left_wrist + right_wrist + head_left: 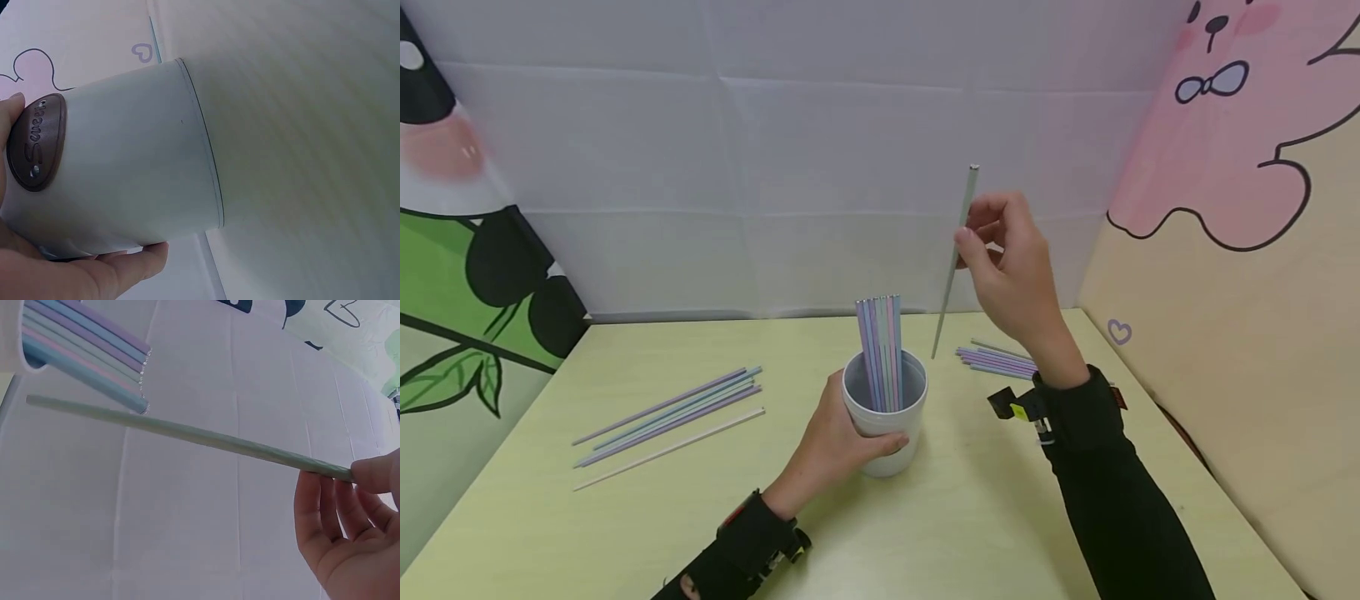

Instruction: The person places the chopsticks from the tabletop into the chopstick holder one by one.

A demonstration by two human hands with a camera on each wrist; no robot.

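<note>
- My left hand (827, 446) is nearest me, wrapped round the side of the white cup (886, 417), which stands upright on the pale green counter (970, 525). In the left wrist view my thumb and fingers curl against the cup's wall beside a brown oval label (36, 142).
- A bundle of pastel straws (882, 352) stands upright in the cup, their tops well above its rim.
- My right hand (1011, 267) is raised beyond and to the right of the cup, pinching a single grey-green straw (953, 262) between thumb and fingertips, the other fingers loosely open.
- That straw's long axis runs nearly upright, tilted so its lower tip points down and left toward the cup's opening; the tip hangs just above and to the right of the rim, not yet inside. The cup lies down and left from my right hand, so the right hand is the one carrying and the left the one steadying.
- In the right wrist view the held straw (187, 433) passes close beside the ends of the bundle, apart from them.
- Behind my right wrist a small heap of straws (996, 360) lies flat on the counter.
- Well off to the left, another loose group of straws (670, 412) lies flat, fanned slightly.
- A white cloth backdrop (775, 150) closes the far edge.
</note>
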